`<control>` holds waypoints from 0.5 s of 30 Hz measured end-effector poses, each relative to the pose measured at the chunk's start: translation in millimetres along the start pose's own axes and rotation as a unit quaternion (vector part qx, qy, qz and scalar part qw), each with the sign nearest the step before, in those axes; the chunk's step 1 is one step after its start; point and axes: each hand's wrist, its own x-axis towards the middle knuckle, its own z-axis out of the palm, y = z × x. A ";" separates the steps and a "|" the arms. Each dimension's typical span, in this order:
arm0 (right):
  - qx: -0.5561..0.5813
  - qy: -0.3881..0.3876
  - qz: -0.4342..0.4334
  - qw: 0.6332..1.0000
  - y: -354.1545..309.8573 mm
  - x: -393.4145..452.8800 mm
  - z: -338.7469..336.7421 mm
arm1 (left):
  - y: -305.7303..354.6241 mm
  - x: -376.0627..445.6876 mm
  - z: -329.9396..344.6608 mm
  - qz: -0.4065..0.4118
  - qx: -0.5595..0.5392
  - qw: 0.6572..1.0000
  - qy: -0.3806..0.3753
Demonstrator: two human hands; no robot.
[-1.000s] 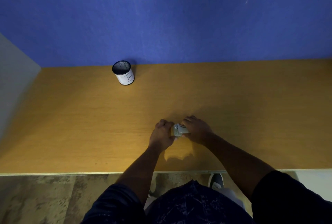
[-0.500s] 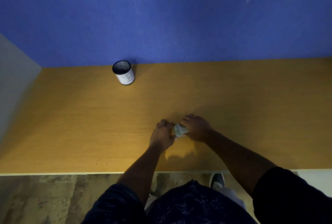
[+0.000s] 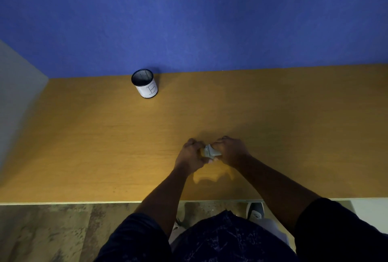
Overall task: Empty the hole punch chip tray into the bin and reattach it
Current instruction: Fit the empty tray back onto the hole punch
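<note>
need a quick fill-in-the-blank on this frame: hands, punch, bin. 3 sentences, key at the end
1. The small grey hole punch is gripped by ____ hands, left hand and right hand.
2. The mesh bin stands near the blue ____.
3. The bin's white label bears the letter ____.

Missing words: both; wall; B
</note>
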 end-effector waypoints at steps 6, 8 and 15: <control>0.015 -0.054 -0.006 0.998 8.2 1.5 -9.3 | 8.2 3.8 -4.2 0.016 0.014 1.000 -0.015; 0.044 -0.078 -0.003 0.996 21.3 0.1 -14.3 | 10.2 6.4 -5.4 0.015 0.036 0.999 -0.034; 0.126 -0.064 0.026 0.990 54.6 -11.6 -12.2 | 10.7 14.0 -9.8 0.027 0.080 0.994 -0.069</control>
